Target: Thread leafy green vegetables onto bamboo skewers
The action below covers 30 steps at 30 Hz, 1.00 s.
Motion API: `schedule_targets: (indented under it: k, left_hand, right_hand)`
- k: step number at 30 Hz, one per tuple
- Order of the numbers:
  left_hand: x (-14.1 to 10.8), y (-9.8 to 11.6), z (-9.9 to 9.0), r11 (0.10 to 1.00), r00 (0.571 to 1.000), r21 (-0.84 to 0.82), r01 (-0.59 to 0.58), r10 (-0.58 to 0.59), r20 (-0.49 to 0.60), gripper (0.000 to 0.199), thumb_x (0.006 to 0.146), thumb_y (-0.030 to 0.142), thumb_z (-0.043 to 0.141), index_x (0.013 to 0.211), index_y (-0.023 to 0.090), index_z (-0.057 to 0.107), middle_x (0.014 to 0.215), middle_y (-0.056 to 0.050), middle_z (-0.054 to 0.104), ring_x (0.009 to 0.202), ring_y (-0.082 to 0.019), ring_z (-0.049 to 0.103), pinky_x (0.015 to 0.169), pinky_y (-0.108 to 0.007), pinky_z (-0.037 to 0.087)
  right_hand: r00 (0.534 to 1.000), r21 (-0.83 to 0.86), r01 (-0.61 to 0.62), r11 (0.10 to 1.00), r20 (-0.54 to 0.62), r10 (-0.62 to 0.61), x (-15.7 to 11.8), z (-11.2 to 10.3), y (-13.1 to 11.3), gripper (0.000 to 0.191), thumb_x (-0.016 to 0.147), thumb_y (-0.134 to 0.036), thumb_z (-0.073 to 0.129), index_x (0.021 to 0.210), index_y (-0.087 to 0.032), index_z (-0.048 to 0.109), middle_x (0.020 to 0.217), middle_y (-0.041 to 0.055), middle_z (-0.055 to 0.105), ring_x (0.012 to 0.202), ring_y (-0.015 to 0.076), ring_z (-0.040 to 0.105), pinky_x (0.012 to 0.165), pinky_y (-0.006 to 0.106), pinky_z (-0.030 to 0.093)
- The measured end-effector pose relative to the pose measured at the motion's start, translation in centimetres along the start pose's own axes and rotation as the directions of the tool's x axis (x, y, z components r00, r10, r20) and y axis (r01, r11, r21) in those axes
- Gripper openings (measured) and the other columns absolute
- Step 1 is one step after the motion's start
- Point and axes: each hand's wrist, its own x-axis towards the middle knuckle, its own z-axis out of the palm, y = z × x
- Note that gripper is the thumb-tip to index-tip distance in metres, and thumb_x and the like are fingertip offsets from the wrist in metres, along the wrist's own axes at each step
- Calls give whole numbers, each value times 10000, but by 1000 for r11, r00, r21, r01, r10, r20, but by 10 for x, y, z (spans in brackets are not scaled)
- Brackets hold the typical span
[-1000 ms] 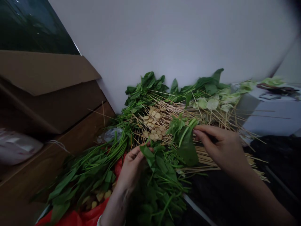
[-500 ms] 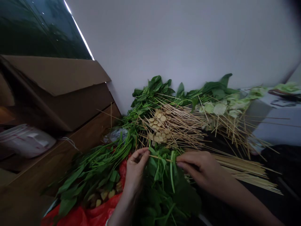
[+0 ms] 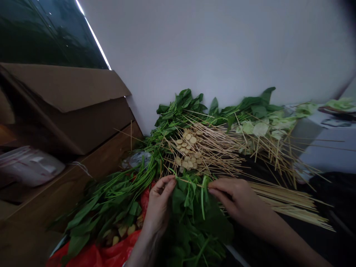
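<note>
- Leafy bunch [image 3: 191,218]: dark-green stemmed greens, gathered between both hands, lower leaves trailing toward the bottom of the view, just beside the red plastic bag [image 3: 119,248].
- Bamboo skewer [image 3: 190,182]: thin, crosswise over the top of the bunch, one end at the left hand, the other lost among the stems near the right hand.
- Left hand [image 3: 158,207]: fingers curled, thumb and fingertips pinching upper leaves at the near end of the skewer.
- Right hand [image 3: 236,196]: thumb and forefinger pressed together on the stems at the far end of the skewer, other fingers closed alongside.
- Step in hand, by judgement: binding of the greens onto the skewer, at the stage of seating the stems.
- Next move, by judgement: even pressure from both hands, with stems kept tight against the skewer.
- Finished stock: skewered pale round slices [image 3: 187,148] at centre, skewered greens [image 3: 178,115] behind, skewered pale leaves [image 3: 261,128] to the right.
- Loose bamboo skewers [image 3: 286,202]: long bundle, right of the right hand, on a dark surface.
- Surroundings: white wall [image 3: 211,48] behind the stock, cardboard box [image 3: 63,92] on a wooden cabinet [image 3: 69,189] to the left, white plastic bag [image 3: 30,167] beside the box, dark window [image 3: 47,33] above.
</note>
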Motion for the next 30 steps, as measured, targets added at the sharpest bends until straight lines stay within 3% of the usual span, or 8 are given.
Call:
schedule_targets:
  k: [4, 16, 20, 24, 30]
  left_hand:
    - [0, 2, 1, 1000, 999, -11, 29, -29, -24, 414, 489, 321, 923, 824, 149, 752, 703, -17, 725, 601, -106, 635, 579, -191, 504]
    - [7, -3, -1, 998, 995, -1, -69, 69, -67, 393, 503, 354, 915, 796, 152, 748, 680, 3, 702, 596, -93, 614, 569, -178, 488]
    - [6, -3, -4, 998, 998, 13, -61, 61, -18, 388, 578, 360, 885, 875, 161, 735, 693, 7, 699, 577, -87, 610, 565, -181, 486]
    - [3, -5, -6, 1000, 997, 3, -28, 28, 66, 428, 594, 327, 880, 962, 167, 733, 815, -40, 745, 694, -139, 674, 651, -226, 526]
    - [0, -5, -6, 1000, 994, 7, 2, -3, 110, 361, 653, 290, 850, 974, 165, 741, 866, -53, 758, 728, -148, 686, 694, -240, 536]
  right_hand:
    - [1000, -3, -7, 1000, 3, 7, 0, 2, 0, 266, 972, -201, 446, 862, -205, 689, 808, 16, 702, 726, 147, 629, 661, 262, 406]
    - [1000, 13, -12, 1000, 9, 12, 0, 0, -1, 248, 965, -196, 458, 865, -201, 684, 776, 4, 688, 708, 138, 617, 666, 257, 402]
    - [1000, 65, -1, 998, -12, 2, -1, -4, 0, 230, 958, -202, 475, 850, -203, 678, 764, -10, 687, 695, 121, 613, 668, 240, 407]
    - [997, 81, 5, 997, -79, 1, -1, -6, 2, 205, 948, -203, 488, 855, -205, 671, 796, -14, 703, 732, 116, 630, 697, 229, 416]
    - [1000, 49, -19, 999, -7, 19, 2, 0, 1, 266, 963, -198, 452, 819, -208, 676, 784, -4, 696, 707, 127, 619, 676, 250, 413]
